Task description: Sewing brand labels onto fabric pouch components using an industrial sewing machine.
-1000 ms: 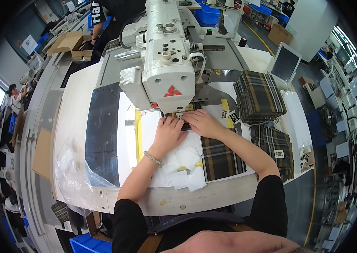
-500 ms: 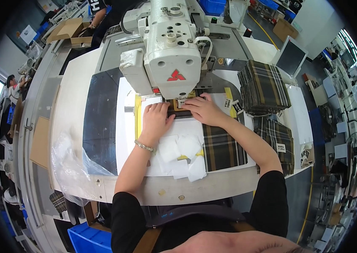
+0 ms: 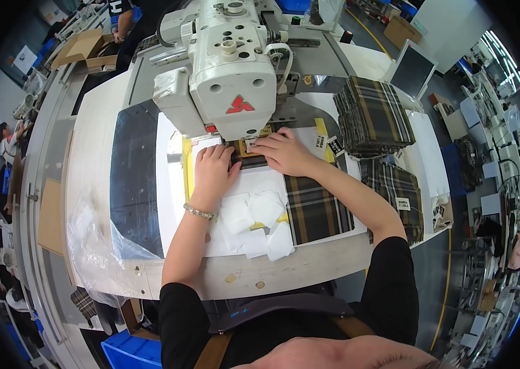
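We are resting our left hand (image 3: 210,172) palm down near the centre of the frame, its four fingers lying close together and its thumb angling away to the right. Its fingertips are meeting the left end of a small dark plaid piece (image 3: 250,162), which is lying at the centre, under the front of a white sewing machine (image 3: 229,86). We are reaching in from the right with our right hand (image 3: 287,154), its fingers bunching and bending over a pale label (image 3: 250,145) on that piece; we cannot tell whether they are pinching it or only pressing.

Below our right forearm, a larger plaid panel (image 3: 318,212) is lying flat, and white patches (image 3: 260,221) are overlapping to its left. A tall stack of plaid pieces (image 3: 370,117) is standing at the upper right, near a screen (image 3: 413,71). Clear plastic (image 3: 91,243) is crumpling at the lower left. We are wearing a beaded bracelet (image 3: 198,211) on our left wrist.
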`<state>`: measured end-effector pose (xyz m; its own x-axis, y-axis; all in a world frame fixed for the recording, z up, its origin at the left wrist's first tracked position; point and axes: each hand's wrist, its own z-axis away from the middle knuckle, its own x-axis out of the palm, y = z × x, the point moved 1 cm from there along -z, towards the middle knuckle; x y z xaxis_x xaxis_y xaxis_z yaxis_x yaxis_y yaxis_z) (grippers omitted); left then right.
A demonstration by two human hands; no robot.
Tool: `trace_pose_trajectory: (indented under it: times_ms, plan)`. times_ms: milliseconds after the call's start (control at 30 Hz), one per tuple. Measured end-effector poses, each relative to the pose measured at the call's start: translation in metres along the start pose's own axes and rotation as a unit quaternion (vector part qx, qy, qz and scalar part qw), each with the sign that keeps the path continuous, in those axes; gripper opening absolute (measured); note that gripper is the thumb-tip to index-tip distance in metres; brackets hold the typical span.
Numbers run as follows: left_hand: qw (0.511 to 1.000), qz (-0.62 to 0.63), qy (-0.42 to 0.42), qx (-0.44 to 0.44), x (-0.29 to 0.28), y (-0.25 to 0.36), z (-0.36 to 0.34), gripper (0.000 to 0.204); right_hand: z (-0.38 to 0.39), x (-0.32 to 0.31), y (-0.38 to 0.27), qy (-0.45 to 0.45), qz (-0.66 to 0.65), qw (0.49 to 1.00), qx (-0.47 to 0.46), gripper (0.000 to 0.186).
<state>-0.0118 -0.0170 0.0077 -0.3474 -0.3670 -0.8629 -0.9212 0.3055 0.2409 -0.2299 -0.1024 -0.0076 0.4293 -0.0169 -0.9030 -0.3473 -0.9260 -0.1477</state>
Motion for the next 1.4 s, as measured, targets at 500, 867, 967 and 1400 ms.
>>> trace_pose_trajectory:
  times_ms: [500,867,967,1400]
  plan:
    - [0.999,-0.02,-0.022,0.033,0.001,-0.007,-0.002,0.035,-0.003,-0.003,0.002,-0.028,-0.013,0.999,0.013,0.04]
    - [0.999,-0.002,-0.019,0.031,0.002,-0.009,-0.003,0.033,-0.004,-0.002,0.004,-0.029,-0.009,0.999,0.008,0.04]
    - [0.999,0.001,-0.015,0.033,0.002,-0.01,-0.001,0.033,-0.004,-0.002,0.004,-0.022,-0.013,1.0,0.011,0.039]
    - [0.999,0.022,-0.017,0.029,0.0,-0.01,-0.002,0.033,-0.004,-0.004,0.006,-0.027,-0.042,0.999,0.011,0.037]
